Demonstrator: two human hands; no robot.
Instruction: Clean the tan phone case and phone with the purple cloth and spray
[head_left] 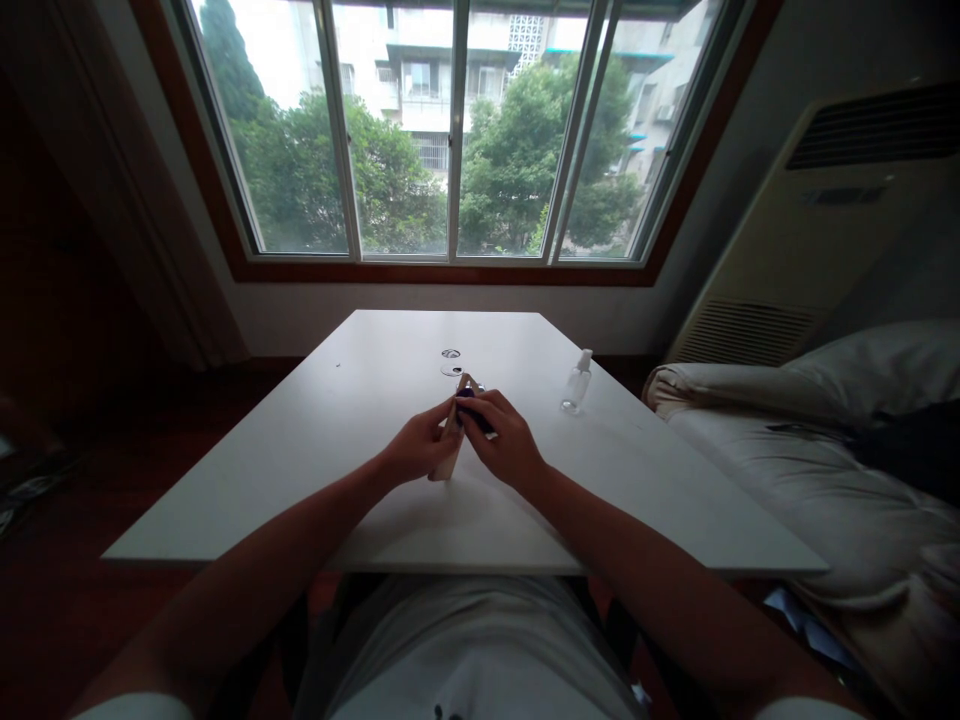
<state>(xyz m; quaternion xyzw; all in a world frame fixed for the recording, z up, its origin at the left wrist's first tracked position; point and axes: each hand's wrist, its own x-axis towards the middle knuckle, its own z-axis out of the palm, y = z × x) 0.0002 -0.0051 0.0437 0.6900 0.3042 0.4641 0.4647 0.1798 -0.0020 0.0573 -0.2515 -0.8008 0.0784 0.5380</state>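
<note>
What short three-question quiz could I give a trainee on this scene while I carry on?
1. True or false: the clear spray bottle lies on its side on the flat white table.
2. Which thing does the left hand hold?
A) the clear spray bottle
B) a long, pale tan piece
C) a white cushion
3. Fill in: the two small, flat round pieces lie nearer the ___ than the hands do.

Key: 1 false, it stands upright; 2 B; 3 window.

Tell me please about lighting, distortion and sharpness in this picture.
In the head view, the bright window is partly washed out; the room's sides fall into deep shadow; the white table shows soft sheen; wide-angle distortion stretches the edges; the dark item at the right hand lacks clear detail.
</note>
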